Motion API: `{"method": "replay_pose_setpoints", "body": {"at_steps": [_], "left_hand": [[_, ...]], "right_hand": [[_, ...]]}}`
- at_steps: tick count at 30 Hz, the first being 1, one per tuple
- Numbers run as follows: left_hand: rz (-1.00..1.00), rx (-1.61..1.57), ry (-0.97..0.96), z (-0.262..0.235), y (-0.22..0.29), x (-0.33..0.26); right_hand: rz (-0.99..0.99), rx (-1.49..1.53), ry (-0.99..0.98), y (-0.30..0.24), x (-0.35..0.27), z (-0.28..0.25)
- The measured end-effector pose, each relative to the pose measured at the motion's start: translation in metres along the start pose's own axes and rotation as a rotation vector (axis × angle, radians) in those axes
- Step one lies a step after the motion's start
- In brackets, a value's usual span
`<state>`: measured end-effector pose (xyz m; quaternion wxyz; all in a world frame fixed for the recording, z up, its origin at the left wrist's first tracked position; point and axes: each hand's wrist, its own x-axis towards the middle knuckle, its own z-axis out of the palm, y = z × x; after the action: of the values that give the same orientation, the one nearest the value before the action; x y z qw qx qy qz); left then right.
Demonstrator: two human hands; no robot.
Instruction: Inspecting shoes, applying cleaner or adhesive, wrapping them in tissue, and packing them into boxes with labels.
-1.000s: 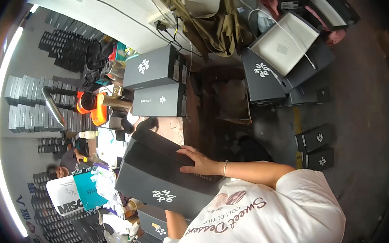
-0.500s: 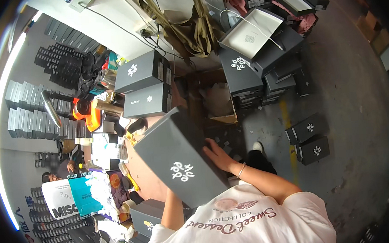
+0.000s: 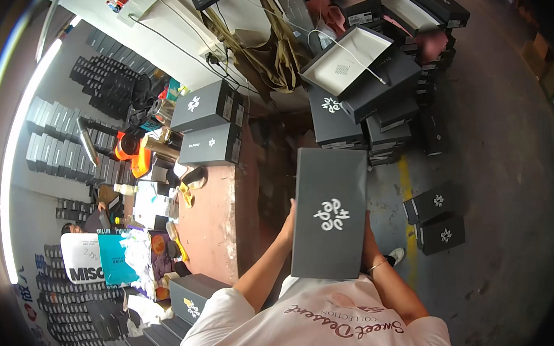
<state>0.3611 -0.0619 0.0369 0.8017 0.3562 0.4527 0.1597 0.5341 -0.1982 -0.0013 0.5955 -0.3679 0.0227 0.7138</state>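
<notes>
A dark grey shoebox [image 3: 318,177] with a white printed mark on its lid is held up in front of my body. It stands clear of the table's edge, lid side facing up. At its left side my left hand [image 3: 289,225] grips it, with most of the fingers hidden by the box. My right hand [image 3: 371,248] holds the opposite side near the lower corner, its fingers mostly out of sight behind the box. Both hands are closed on this one box.
Two shoeboxes [image 3: 209,145] are stacked on the reddish table [image 3: 213,224] at left. More boxes, one open white-lined lid [image 3: 347,61] among them, pile up beyond. Two shoeboxes [image 3: 441,236] lie on the floor at right. A dark bag [image 3: 276,62] hangs on the wall.
Both hands have carried the shoebox rightward, off from over the table, and turned it from slanted to nearly straight. My right hand has shifted down along its side.
</notes>
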Motion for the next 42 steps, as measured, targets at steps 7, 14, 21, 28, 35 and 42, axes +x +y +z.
{"method": "replay_pose_setpoints", "body": {"at_steps": [7, 14, 21, 28, 35, 42], "left_hand": [[0.163, 0.494, -0.044, 0.1, -0.092, 0.085], [-0.15, 0.876, -0.468, 0.272, -0.239, 0.113], [-0.043, 1.242, -1.075, 0.341, -0.456, 0.119], [-0.083, 1.437, -1.112, 0.331, -0.6, 0.178], [-0.25, 1.24, -0.879, 0.381, -0.648, 0.291], [-0.506, 1.666, -0.957, 0.319, -0.597, 0.315]], "right_hand": [[-0.153, 0.348, 0.111, -0.06, -0.101, -0.072], [-0.517, 0.519, 0.666, 0.02, -0.22, -0.243], [-0.625, 0.789, 1.05, 0.126, -0.277, -0.352], [-0.51, 1.07, 1.194, 0.211, -0.257, -0.478], [-0.462, 1.078, 1.204, 0.234, -0.168, -0.687], [-0.132, -0.027, 1.252, 0.203, -0.07, -0.796]]}}
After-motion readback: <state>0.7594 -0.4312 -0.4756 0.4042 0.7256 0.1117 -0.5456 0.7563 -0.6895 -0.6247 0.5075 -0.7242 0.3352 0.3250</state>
